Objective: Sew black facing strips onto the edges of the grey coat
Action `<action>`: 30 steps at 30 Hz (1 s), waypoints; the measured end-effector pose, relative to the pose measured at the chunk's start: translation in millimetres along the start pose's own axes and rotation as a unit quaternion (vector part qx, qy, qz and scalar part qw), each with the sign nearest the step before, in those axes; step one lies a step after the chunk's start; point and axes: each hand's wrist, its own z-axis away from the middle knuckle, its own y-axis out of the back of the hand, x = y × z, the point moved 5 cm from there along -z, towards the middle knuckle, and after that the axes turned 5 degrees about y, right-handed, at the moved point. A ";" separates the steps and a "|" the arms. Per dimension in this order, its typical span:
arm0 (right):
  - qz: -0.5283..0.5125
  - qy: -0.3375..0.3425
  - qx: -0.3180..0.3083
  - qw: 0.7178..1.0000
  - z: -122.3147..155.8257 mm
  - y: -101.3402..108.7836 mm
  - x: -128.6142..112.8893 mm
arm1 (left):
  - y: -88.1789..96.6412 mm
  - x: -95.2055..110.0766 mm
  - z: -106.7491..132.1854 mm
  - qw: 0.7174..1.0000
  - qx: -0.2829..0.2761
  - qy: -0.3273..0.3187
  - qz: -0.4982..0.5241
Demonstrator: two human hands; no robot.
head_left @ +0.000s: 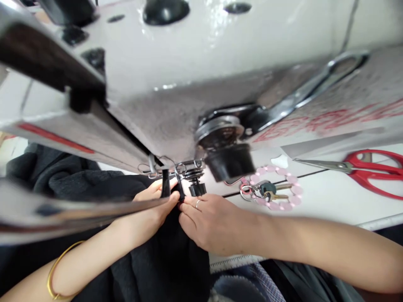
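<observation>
A white sewing machine fills the top of the head view, seen from very close. Under its head, my left hand and my right hand meet fingertip to fingertip, both pinched on a fold of black fabric right below the thread guides and tension knob. The pinch sits beside the dark presser bar. A gold bangle circles my left wrist and a ring shows on my right hand. More black fabric is piled to the left.
A bunch of keys on a pink bead ring lies on the white table to the right of my hands. Red-handled scissors lie further right. A strip of measuring tape runs along the table's near edge.
</observation>
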 end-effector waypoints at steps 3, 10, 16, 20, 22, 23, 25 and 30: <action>-0.010 -0.004 -0.009 1.000 -0.8 -0.3 1.0 | -1.7 0.1 1.5 0.997 0.010 -0.063 -0.033; -0.004 -0.019 0.012 1.000 -1.7 -0.5 1.9 | 0.5 9.4 2.3 0.984 0.049 -0.131 -0.111; 0.002 -0.014 0.012 1.000 -0.4 -0.5 0.8 | 2.6 17.1 -0.8 0.975 0.057 -0.157 -0.148; 0.001 -0.009 0.001 1.000 -0.5 -0.9 0.4 | 2.4 15.2 -3.0 0.980 0.032 -0.138 -0.140; 0.000 -0.007 -0.009 1.000 -0.7 -1.5 0.2 | 1.8 13.7 -3.8 0.983 0.015 -0.125 -0.137; -0.001 -0.006 -0.012 1.000 -0.8 -1.8 0.3 | 1.8 13.4 -3.9 0.983 0.012 -0.124 -0.137; -0.003 -0.006 -0.014 1.000 -1.0 -2.2 0.8 | 2.0 13.4 -4.0 0.982 0.016 -0.128 -0.141; -0.013 -0.015 -0.009 1.000 -1.8 -3.3 4.0 | 1.1 10.2 -4.8 0.982 0.026 -0.121 -0.142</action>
